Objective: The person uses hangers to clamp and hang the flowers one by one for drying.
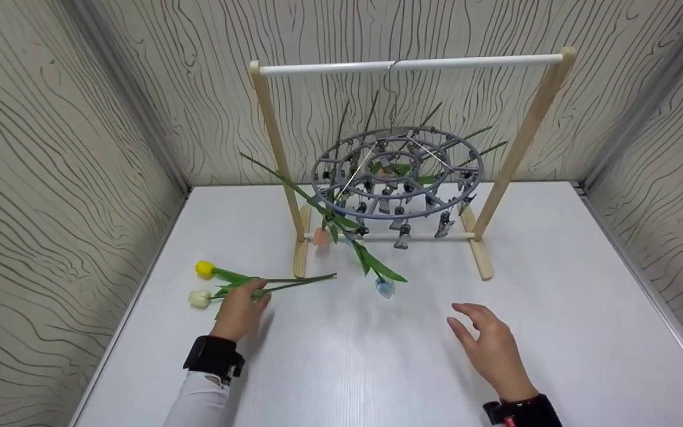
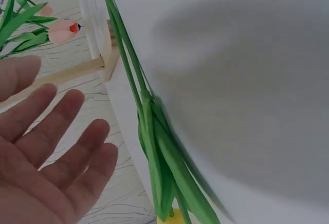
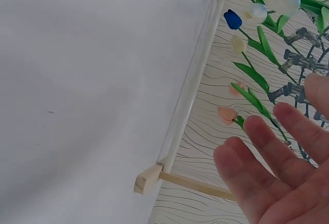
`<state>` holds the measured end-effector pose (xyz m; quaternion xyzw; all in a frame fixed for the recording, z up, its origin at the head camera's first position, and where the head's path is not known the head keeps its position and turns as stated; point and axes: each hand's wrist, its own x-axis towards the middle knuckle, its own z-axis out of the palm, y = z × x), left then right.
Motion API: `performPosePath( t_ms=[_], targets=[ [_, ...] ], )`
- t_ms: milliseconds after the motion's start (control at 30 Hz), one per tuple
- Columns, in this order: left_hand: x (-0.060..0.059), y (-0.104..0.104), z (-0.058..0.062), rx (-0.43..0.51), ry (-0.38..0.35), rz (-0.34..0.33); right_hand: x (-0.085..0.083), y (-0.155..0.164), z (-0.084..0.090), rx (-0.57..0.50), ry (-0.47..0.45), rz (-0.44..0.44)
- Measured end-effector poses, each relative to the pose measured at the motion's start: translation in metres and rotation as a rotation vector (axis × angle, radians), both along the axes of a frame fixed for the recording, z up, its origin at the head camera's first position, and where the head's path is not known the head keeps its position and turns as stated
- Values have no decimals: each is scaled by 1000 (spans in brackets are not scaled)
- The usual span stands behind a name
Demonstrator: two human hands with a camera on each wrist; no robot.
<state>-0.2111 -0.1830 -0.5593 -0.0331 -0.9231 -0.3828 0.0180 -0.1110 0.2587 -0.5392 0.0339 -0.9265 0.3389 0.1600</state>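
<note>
Two artificial tulips lie on the white table (image 1: pixel 341 356) at the left, one yellow (image 1: pixel 204 268) and one white (image 1: pixel 199 299), with their green stems (image 1: pixel 294 281) pointing right. My left hand (image 1: pixel 248 299) is over those stems with straight fingers. In the left wrist view the palm (image 2: pixel 51 147) is open beside the stems and leaves (image 2: pixel 159 152), gripping nothing. My right hand (image 1: pixel 484 332) hovers open over the table in front of the rack, its fingers (image 3: pixel 277 172) spread and empty.
A wooden rack with a white rod (image 1: pixel 412 63) stands at the back. From it hangs a grey round clip hanger (image 1: pixel 398 172) with several tulips clipped head down, among them a blue one (image 1: pixel 384 288) and a pink one (image 1: pixel 320 236). Patterned walls close three sides.
</note>
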Motion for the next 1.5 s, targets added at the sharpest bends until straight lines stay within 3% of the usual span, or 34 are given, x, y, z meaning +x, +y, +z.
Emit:
performPosePath(
  t_ms=[267, 500, 867, 1100, 1267, 1500],
  targets=[
    [-5, -8, -9, -189, 5, -49, 5, -12, -13, -17, -107, 26],
    [-8, -3, -10, -367, -3, -49, 7, -19, -14, -33, -153, 28],
    [-2, 1, -19, -523, 230, -131, 7, -30, -15, -43, -187, 51],
    [0, 0, -25, -572, 315, -191, 7, -32, -14, -50, -178, 56],
    [1, 1, -26, -567, 296, -229, 7, -31, -16, -56, -217, 39],
    [8, 14, -15, -460, 271, -299, 9, -33, -18, -101, -250, 33]
  ],
)
